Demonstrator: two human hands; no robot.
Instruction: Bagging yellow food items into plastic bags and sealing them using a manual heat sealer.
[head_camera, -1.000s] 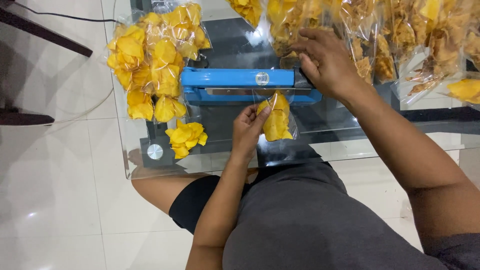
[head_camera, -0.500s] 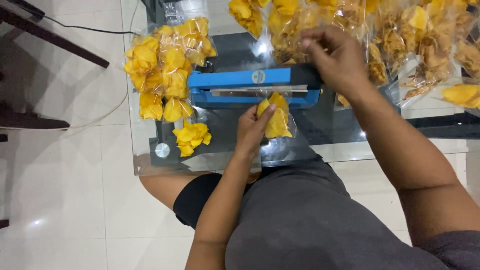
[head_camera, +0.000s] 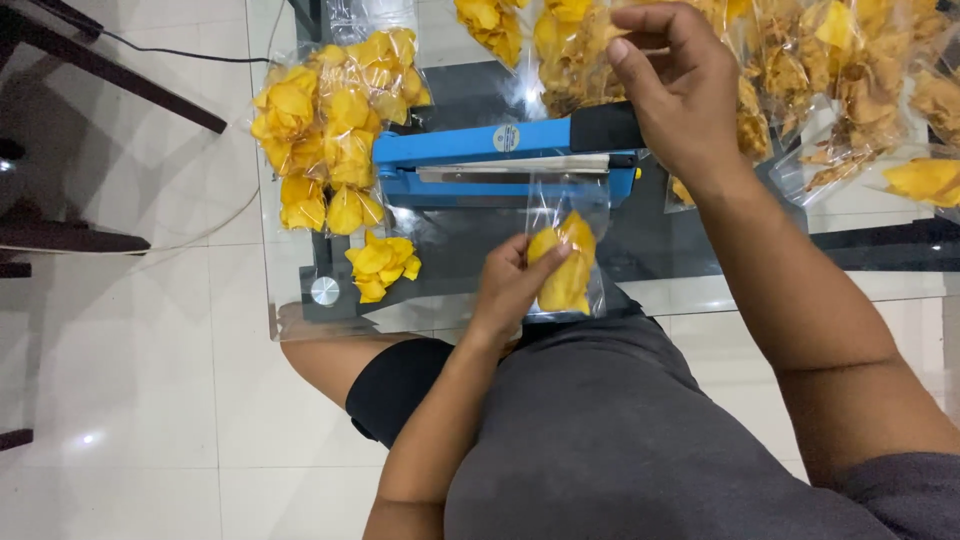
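— Where do we have the bag (head_camera: 565, 262)?

— In our left hand (head_camera: 512, 290), pinched at its side. It is clear, with yellow chips in the bottom. Its empty top lies across the sealer (head_camera: 505, 160), under the raised blue arm, so we judge the open edge is lined up on the sealing strip.

— And our right hand (head_camera: 680, 90)?

— It hangs above the black handle (head_camera: 605, 127), fingers loosely curled, holding nothing and apart from it.

— Why hold the bag so low?

— Likely to keep the chips down, clear of the strip, and the plastic flat.

— What lies around us?

— On the glass counter (head_camera: 290, 300), a pile of chip bags (head_camera: 325, 130) sits left of the sealer, one small bag (head_camera: 380, 265) just below it. More bags of browner chips (head_camera: 850, 90) crowd the right.
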